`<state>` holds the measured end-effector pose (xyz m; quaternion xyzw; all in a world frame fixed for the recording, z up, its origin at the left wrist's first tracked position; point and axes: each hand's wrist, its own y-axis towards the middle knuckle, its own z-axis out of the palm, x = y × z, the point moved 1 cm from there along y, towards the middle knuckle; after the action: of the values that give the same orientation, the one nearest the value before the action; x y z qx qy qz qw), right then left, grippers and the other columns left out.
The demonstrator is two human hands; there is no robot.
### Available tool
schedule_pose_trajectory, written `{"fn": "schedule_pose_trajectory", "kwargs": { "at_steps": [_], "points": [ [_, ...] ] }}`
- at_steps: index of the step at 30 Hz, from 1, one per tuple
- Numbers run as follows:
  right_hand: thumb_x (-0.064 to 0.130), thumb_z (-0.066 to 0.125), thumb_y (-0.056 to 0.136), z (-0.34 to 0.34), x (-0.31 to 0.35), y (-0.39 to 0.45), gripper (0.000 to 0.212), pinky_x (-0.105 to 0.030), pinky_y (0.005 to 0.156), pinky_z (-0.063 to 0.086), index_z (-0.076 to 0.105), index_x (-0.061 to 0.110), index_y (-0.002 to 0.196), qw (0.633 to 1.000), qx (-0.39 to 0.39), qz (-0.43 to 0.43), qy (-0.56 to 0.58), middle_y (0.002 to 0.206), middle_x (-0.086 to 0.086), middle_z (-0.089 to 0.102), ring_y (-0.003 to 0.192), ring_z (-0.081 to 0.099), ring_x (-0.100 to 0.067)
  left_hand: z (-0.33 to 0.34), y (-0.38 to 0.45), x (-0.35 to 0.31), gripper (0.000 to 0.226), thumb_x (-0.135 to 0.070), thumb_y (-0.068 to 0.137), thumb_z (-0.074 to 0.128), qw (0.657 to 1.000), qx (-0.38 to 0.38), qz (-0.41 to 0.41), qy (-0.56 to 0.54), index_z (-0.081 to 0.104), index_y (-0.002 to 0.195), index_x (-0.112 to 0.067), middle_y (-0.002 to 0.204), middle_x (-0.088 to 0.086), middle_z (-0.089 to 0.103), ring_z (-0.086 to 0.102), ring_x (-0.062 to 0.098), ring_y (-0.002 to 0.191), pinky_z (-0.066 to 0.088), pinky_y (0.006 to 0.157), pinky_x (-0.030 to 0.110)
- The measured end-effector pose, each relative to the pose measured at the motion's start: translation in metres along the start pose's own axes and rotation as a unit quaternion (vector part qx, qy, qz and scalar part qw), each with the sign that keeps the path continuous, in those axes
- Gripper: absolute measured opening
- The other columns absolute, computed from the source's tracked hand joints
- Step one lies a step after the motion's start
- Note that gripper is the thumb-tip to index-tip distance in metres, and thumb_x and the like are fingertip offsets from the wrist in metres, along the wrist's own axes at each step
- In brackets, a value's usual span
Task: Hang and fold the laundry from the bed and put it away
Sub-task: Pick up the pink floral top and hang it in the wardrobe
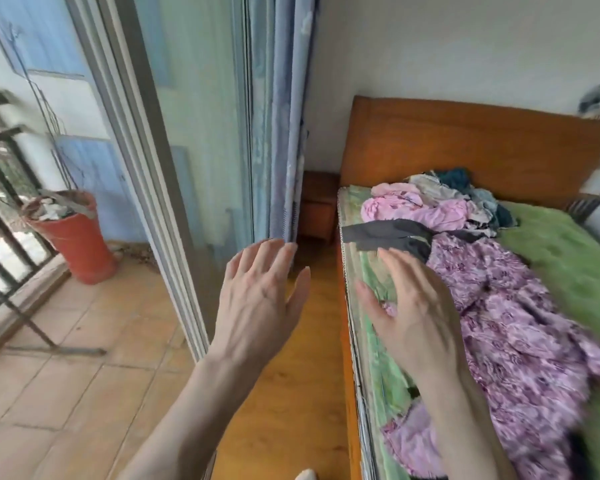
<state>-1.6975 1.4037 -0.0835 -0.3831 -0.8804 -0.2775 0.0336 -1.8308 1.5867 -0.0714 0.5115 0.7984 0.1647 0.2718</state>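
Overhead, two hands, left (257, 303) and right (413, 306), fingers spread, holding nothing, one laundry pile (440, 202), one bed (548, 244).

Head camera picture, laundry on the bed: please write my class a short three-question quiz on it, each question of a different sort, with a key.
1. True or false: the right hand grips the purple floral garment.
2. Multiple choice: the dark grey garment lies
A. in the red bucket
B. across the near edge of the bed, beyond the right hand
C. on the floor
3. Fill in: the mixed pile of clothes sits near the wooden ____ of the bed.

Key
1. False: both it and the left hand are open and hold nothing.
2. B
3. headboard
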Motion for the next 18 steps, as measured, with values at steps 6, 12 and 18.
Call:
{"fn": "schedule_pose_trajectory", "kwargs": {
  "at_steps": [6, 12, 18],
  "points": [
    [0.066, 0.040, 0.103, 0.028, -0.033, 0.052, 0.068, -0.044, 0.109, 0.048, 0.048, 0.020, 0.152, 0.998, -0.036, 0.050, 0.009, 0.151, 0.000, 0.056, 0.137, 0.053, -0.018, 0.052, 0.078, 0.003, 0.041, -0.043, 0.106, 0.051, 0.999, 0.008, 0.025, -0.025, 0.061, 0.137, -0.017, 0.138, 0.002, 0.062, 0.057, 0.025, 0.125, 0.045, 0.104, 0.042],
    [0.069, 0.038, 0.102, 0.058, -0.078, 0.111, 0.070, -0.043, 0.110, 0.048, 0.042, 0.023, 0.155, 0.994, -0.041, 0.092, 0.047, 0.155, 0.001, 0.051, 0.141, 0.050, -0.017, 0.100, 0.154, -0.012, 0.041, -0.041, 0.106, 0.050, 0.996, 0.006, 0.079, -0.031, 0.064, 0.134, -0.016, 0.135, 0.004, 0.064, 0.060, 0.026, 0.124, 0.047, 0.103, 0.043],
    [0.068, 0.036, 0.104, 0.070, -0.130, 0.150, 0.067, -0.042, 0.113, 0.045, 0.043, 0.024, 0.154, 0.993, -0.027, 0.115, -0.016, 0.155, 0.003, 0.051, 0.142, 0.047, -0.014, 0.153, 0.209, -0.032, 0.039, -0.041, 0.104, 0.054, 0.992, 0.029, 0.110, -0.051, 0.064, 0.132, -0.016, 0.134, 0.003, 0.065, 0.060, 0.028, 0.124, 0.048, 0.104, 0.046]
  ]
}}
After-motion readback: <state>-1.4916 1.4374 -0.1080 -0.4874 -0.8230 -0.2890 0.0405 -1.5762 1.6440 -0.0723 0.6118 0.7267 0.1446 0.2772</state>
